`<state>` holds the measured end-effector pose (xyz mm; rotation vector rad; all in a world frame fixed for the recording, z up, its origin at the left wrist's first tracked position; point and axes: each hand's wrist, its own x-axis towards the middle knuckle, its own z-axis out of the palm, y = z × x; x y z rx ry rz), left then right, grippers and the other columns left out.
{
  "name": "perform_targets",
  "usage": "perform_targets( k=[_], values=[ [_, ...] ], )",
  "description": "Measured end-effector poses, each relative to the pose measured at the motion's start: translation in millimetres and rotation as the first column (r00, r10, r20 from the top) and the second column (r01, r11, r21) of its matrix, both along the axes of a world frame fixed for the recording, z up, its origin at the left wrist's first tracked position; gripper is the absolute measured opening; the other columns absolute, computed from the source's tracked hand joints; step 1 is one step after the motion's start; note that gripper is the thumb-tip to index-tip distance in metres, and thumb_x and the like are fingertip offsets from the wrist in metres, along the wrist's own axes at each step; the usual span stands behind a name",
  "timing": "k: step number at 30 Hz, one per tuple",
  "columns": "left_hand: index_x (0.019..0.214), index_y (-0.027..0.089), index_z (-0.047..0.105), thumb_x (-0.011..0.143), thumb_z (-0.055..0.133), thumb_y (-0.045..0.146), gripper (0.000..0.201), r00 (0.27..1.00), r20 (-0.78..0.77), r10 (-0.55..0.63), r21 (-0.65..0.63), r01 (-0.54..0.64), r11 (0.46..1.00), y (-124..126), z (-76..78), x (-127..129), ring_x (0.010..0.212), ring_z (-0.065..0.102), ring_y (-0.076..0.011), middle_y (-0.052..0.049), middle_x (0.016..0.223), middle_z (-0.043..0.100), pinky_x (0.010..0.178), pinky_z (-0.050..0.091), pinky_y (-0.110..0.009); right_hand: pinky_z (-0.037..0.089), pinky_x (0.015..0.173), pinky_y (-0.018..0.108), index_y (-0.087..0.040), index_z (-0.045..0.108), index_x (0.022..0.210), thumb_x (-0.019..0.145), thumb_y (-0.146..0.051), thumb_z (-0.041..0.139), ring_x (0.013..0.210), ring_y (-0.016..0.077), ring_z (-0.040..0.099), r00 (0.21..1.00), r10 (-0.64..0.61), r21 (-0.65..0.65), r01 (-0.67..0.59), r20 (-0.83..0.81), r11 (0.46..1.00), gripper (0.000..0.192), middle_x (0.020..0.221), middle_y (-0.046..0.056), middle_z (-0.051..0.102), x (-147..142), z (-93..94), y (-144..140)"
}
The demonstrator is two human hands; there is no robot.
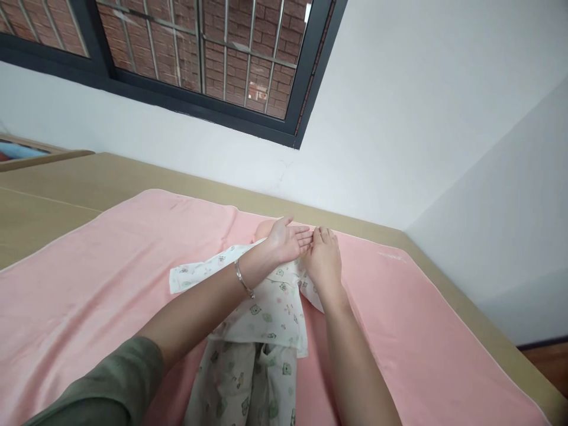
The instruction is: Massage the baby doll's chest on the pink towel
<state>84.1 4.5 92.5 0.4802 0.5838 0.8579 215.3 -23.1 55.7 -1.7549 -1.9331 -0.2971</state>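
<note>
A baby doll, its head (263, 229) partly hidden behind my left hand, lies on a pink pad. It wears a white printed shirt (270, 310) and matching trousers (248, 378). One sleeve (190, 276) stretches out to the left, and the other sleeve (312, 293) is partly covered by my right forearm. My left hand (287, 239) is open above the doll's upper chest, palm turned up and fingers pointing right. Its fingertips meet my right hand (325, 254), whose fingers are bent closed by the doll's right-side shoulder. Whatever is under those fingers is hidden.
The pink pad (399, 331) covers much of a tan surface (57, 177), with wrinkles on its left side. A white wall (377, 118) rises behind it, with a dark-framed barred window (199, 100). At the far left is a wooden edge (48, 160).
</note>
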Motion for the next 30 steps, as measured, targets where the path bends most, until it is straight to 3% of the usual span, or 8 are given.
perform_targets(
  k=[4, 8, 11, 14, 17, 21, 26, 30],
  values=[
    [0.155, 0.001, 0.039, 0.101, 0.033, 0.049, 0.073, 0.998, -0.06, -0.019, 0.024, 0.021, 0.999, -20, -4.2, -25, 0.142, 0.056, -0.0261, -0.027, 0.154, 0.051, 0.113, 0.049, -0.036, 0.031, 0.122, 0.055, 0.0, 0.049, 0.15, 0.095, -0.011, 0.032, 0.149, 0.0353, 0.042, 0.999, -0.024, -0.011, 0.025, 0.038, 1.0, 0.058, 0.152, 0.025, 0.053, -8, -2.2, -4],
    [0.155, 0.004, 0.04, 0.1, 0.035, 0.048, 0.07, 0.993, -0.115, -0.013, 0.0, 0.013, 1.0, -36, -5.4, -49, 0.143, 0.055, -0.0259, -0.024, 0.156, 0.051, 0.119, 0.044, -0.036, 0.023, 0.126, 0.06, 0.0, 0.042, 0.155, 0.096, -0.013, 0.036, 0.157, 0.0375, 0.028, 0.993, -0.075, -0.106, 0.084, 0.092, 0.991, 0.061, 0.163, 0.026, 0.039, -16, 2.4, -12],
    [0.154, 0.005, 0.042, 0.1, 0.036, 0.046, 0.068, 0.983, -0.18, 0.023, -0.015, -0.026, 1.0, -41, -3.5, -58, 0.146, 0.051, -0.0256, -0.022, 0.158, 0.05, 0.122, 0.039, -0.036, 0.018, 0.127, 0.064, -0.001, 0.042, 0.155, 0.096, -0.016, 0.04, 0.159, 0.0385, 0.021, 0.996, -0.075, -0.177, 0.081, 0.042, 0.981, 0.061, 0.166, 0.026, 0.033, -19, 11.0, -19],
    [0.153, 0.007, 0.044, 0.101, 0.035, 0.047, 0.066, 0.981, -0.192, 0.033, 0.002, -0.033, 0.999, -48, 2.7, -60, 0.148, 0.049, -0.0249, -0.021, 0.154, 0.054, 0.124, 0.036, -0.038, 0.019, 0.128, 0.062, -0.005, 0.042, 0.156, 0.102, -0.025, 0.036, 0.158, 0.0337, 0.026, 0.983, 0.03, -0.181, -0.063, -0.181, 0.981, 0.059, 0.165, 0.022, 0.038, -29, 18.9, -30],
    [0.156, 0.011, 0.04, 0.103, 0.027, 0.051, 0.068, 0.996, -0.088, 0.004, 0.067, 0.002, 0.998, -59, 13.2, -59, 0.143, 0.054, -0.0264, -0.019, 0.15, 0.058, 0.123, 0.039, -0.042, 0.024, 0.129, 0.057, -0.017, 0.035, 0.162, 0.108, -0.043, 0.031, 0.159, 0.0284, 0.027, 0.892, 0.233, -0.127, -0.302, -0.388, 0.945, 0.06, 0.169, 0.013, 0.034, -52, 18.5, -52],
    [0.161, 0.017, 0.033, 0.104, 0.02, 0.054, 0.069, 0.992, -0.076, 0.104, 0.175, -0.09, 0.98, -71, 25.8, -66, 0.146, 0.05, -0.0283, -0.016, 0.155, 0.054, 0.122, 0.04, -0.047, 0.019, 0.131, 0.06, -0.019, 0.003, 0.169, 0.108, -0.048, 0.036, 0.162, 0.0303, 0.002, 0.817, 0.456, -0.048, -0.502, -0.354, 0.863, 0.075, 0.176, 0.009, 0.008, -87, 12.0, -97],
    [0.165, 0.02, 0.023, 0.105, 0.011, 0.052, 0.069, 0.95, -0.154, 0.27, 0.333, -0.208, 0.92, -77, 29.8, -75, 0.156, 0.035, -0.0227, -0.011, 0.167, 0.04, 0.127, 0.033, -0.042, 0.028, 0.128, 0.061, -0.026, -0.022, 0.164, 0.104, -0.052, 0.048, 0.162, 0.0334, 0.007, 0.69, 0.665, -0.022, -0.699, -0.286, 0.715, 0.096, 0.176, 0.007, 0.005, -98, 19.7, -136],
    [0.16, 0.027, 0.037, 0.102, 0.011, 0.063, 0.073, 0.956, -0.237, 0.175, 0.37, -0.078, 0.926, -105, 23.0, -65, 0.156, 0.034, -0.0275, -0.006, 0.16, 0.051, 0.127, 0.036, -0.046, 0.023, 0.13, 0.06, -0.029, -0.019, 0.165, 0.107, -0.055, 0.035, 0.162, 0.0318, 0.002, 0.698, 0.65, 0.043, -0.671, -0.299, 0.74, 0.083, 0.176, 0.003, -0.003, -86, 27.6, -131]
  ],
)
